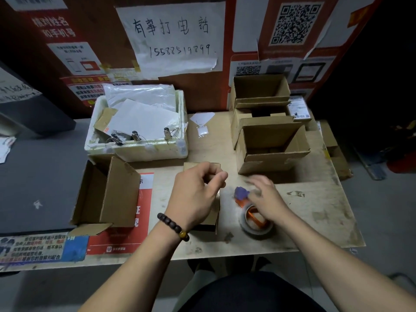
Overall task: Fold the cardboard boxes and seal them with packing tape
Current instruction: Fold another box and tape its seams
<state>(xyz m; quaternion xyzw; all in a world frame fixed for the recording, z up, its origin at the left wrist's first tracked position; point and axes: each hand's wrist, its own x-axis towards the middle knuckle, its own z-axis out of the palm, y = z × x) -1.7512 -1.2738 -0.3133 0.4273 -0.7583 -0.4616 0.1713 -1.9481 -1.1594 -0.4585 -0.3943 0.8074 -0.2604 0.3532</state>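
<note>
Several brown cardboard boxes (pixel 273 147) beyond the hands stand folded but open-topped, so sealing looks largely undone: the left hand (pixel 195 194), fingers loosely curled, hovers over a small brown carton (pixel 212 218), while the blurred right hand (pixel 265 197), grip unclear, reaches the orange-cored tape roll (pixel 255 221) on the bench (pixel 315 212).

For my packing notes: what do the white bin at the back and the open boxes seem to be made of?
White bin: probably foam polystyrene, matte, with thick crumbly walls and chipped edges. Open boxes, for example the right one: brown cardboard, matte, with creased flaps; its fluting is too small to see.
</note>
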